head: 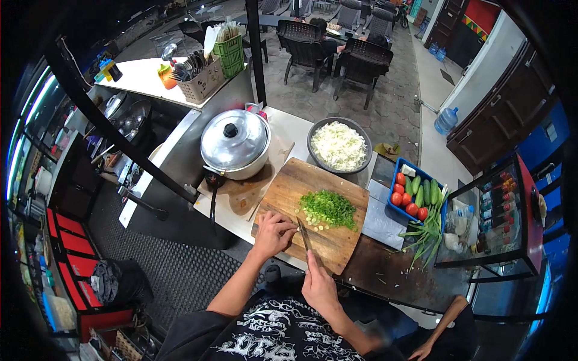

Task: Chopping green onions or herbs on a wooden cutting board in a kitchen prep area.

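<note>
My right hand (318, 286) grips the handle of a kitchen knife (305, 234), its blade angled across a wooden cutting board (275, 194). Beside the blade, my left hand (273, 232) rests on the board with fingers curled. Its fingertips pinch a small whitish piece, seemingly a spring onion end, mostly hidden by the fingers. Just beyond the blade lies a heap of chopped green onion (332, 208), with several pale round slices at its near edge.
A lidded aluminium pot (235, 140) stands left of the board, near a black ladle (213, 198). Behind is a bowl of shredded cabbage (339, 146). At right are a blue crate (396, 208) of tomatoes and cucumbers, spring onions (429, 239), and a glass case (492, 216). Another person's arm (445, 322) is lower right.
</note>
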Available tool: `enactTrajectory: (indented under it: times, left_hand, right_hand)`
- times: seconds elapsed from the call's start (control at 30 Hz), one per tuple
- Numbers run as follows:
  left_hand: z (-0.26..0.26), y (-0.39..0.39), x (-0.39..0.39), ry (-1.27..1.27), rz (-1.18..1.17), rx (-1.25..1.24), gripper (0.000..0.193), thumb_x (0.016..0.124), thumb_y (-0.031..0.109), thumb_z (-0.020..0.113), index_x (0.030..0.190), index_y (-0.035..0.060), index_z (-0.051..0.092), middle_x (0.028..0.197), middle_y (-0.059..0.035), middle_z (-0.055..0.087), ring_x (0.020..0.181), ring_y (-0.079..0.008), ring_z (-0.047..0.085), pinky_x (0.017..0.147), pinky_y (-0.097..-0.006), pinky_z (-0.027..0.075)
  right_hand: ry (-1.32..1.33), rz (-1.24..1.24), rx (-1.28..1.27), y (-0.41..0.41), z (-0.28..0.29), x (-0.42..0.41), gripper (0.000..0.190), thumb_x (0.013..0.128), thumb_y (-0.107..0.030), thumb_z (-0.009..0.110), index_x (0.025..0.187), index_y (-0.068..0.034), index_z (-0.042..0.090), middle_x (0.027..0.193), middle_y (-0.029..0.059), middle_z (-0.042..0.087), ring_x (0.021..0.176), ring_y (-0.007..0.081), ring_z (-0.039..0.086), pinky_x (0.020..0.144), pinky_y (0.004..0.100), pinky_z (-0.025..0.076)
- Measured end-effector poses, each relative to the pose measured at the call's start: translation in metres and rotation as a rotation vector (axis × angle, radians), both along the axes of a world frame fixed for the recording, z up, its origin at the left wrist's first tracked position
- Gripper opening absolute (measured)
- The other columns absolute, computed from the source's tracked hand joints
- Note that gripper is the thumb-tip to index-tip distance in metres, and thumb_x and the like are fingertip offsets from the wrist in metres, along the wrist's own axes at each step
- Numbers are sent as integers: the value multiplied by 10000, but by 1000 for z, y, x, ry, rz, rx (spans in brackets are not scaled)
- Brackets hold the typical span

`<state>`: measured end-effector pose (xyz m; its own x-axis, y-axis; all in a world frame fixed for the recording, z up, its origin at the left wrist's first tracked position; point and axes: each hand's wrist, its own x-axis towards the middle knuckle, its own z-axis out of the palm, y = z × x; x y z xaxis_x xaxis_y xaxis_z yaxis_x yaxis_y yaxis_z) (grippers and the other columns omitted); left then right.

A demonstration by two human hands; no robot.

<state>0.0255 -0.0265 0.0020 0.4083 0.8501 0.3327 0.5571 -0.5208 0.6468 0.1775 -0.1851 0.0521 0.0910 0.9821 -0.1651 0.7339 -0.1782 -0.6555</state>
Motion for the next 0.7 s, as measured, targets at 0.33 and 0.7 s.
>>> enactTrajectory:
  times: [0.33, 0.7]
  left_hand:
    - [3, -2, 4, 42, 12, 26, 129, 786, 189, 791, 910, 177, 822, 954, 35, 709, 972, -201, 572, 923, -367, 370]
    - [4, -2, 6, 43, 46, 40, 116, 795, 190, 788, 902, 155, 815, 926, 11, 706, 953, -218, 575, 921, -379, 380]
  right_hand:
    - [-79, -5, 43, -1, -23, -12, 634, 992, -162, 518, 1586, -111, 303, 937, 271, 637, 722, 461, 670, 646, 537, 569]
    - [-28, -24, 67, -55, -19, 1, 594, 952, -110, 580, 1525, -80, 426, 830, 219, 609, 686, 449, 635, 641, 540, 538]
